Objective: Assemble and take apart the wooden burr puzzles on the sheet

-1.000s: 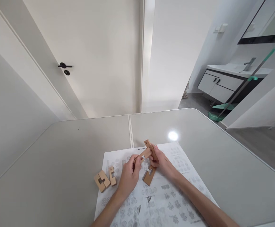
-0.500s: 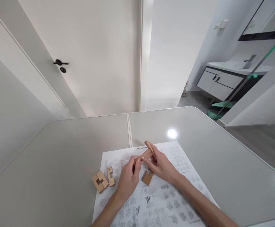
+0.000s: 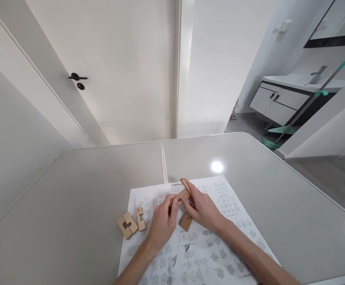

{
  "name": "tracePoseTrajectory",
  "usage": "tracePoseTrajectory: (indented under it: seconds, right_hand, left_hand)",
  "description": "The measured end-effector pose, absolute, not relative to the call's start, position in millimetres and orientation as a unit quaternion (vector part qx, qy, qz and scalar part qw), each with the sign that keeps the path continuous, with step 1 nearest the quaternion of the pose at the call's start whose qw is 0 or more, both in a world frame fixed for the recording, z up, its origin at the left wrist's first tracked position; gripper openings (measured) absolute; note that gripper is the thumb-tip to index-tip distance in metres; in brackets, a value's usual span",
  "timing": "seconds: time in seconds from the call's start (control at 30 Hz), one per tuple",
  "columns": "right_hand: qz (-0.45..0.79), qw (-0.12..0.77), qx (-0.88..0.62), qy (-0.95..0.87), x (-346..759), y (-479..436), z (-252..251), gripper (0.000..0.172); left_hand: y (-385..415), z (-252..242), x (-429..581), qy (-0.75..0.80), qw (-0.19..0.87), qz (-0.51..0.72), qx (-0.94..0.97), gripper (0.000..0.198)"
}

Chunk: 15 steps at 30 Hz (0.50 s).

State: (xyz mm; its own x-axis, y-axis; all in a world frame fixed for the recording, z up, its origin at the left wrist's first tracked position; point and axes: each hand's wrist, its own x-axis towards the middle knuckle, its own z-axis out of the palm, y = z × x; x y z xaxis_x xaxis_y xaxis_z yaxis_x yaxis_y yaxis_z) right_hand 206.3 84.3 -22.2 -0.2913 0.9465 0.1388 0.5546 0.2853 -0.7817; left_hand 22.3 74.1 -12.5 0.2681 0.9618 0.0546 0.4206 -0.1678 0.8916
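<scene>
Above the printed sheet (image 3: pixel 228 237), my left hand (image 3: pixel 162 219) and my right hand (image 3: pixel 203 208) meet around some wooden puzzle pieces (image 3: pixel 182 194). The left fingers pinch the near left end. My right thumb and fingers close on the other end, where one piece (image 3: pixel 185 185) stands up at an angle. How these pieces join is partly hidden by my fingers. Just below my hands a flat notched wooden piece (image 3: pixel 186 222) lies on the sheet. Left of my left hand rest a notched wooden piece (image 3: pixel 141 219) and a squarish block of fitted pieces (image 3: pixel 127 225) with a gap in its middle.
The grey table (image 3: pixel 71 206) has a seam (image 3: pixel 163 162) running from its far edge to the sheet. Beyond it stands a white door with a black handle (image 3: pixel 78 76). At right are a sink cabinet (image 3: pixel 279 102) and a green-handled broom or dustpan (image 3: pixel 321 93).
The view has shifted slightly. Both hands keep hold of the wooden pieces, and the upright piece is tilted a little differently. The pieces on the sheet have not moved.
</scene>
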Motion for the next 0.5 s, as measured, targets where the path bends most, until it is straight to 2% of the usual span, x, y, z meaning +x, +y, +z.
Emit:
tracePoseTrajectory:
  seconds: [0.5]
  right_hand:
    - [0.217, 0.341, -0.534, -0.743, 195.1, 79.1, -24.1, 0.057]
  left_hand:
    - [70.9, -15.5, 23.0, 0.522, 0.39, 0.365, 0.665, 0.036]
